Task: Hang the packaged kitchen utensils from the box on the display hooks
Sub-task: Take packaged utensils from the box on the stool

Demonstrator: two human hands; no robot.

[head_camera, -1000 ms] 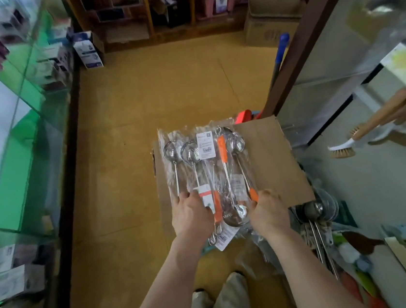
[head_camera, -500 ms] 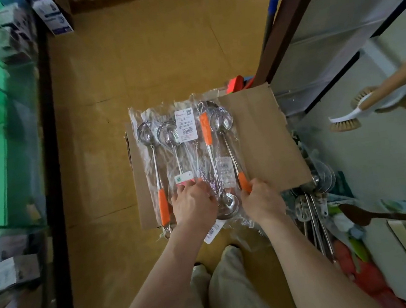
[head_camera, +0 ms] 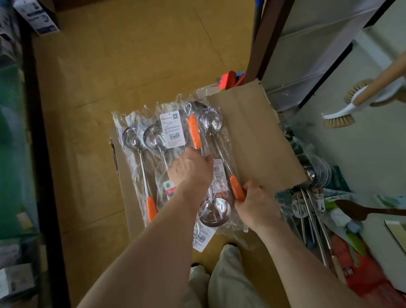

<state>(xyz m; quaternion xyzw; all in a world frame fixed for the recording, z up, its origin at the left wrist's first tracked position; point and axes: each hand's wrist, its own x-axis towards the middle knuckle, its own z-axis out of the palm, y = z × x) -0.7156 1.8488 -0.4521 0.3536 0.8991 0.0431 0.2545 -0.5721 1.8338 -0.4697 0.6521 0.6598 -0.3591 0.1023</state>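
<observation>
The packets lie fanned on top of the box. My right hand pinches the rightmost by its orange handle at the box's near edge; my left hand lies across the middle ones, whether gripping I cannot tell. I'd lift one packet only, slowly, so the rest stay on the box.

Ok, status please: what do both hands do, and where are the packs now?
Left hand on the ladle packs, grip unclear. Right hand grips the rightmost pack at its orange handle. Packs lie on the box flap, none hung. Nothing covers them.
</observation>
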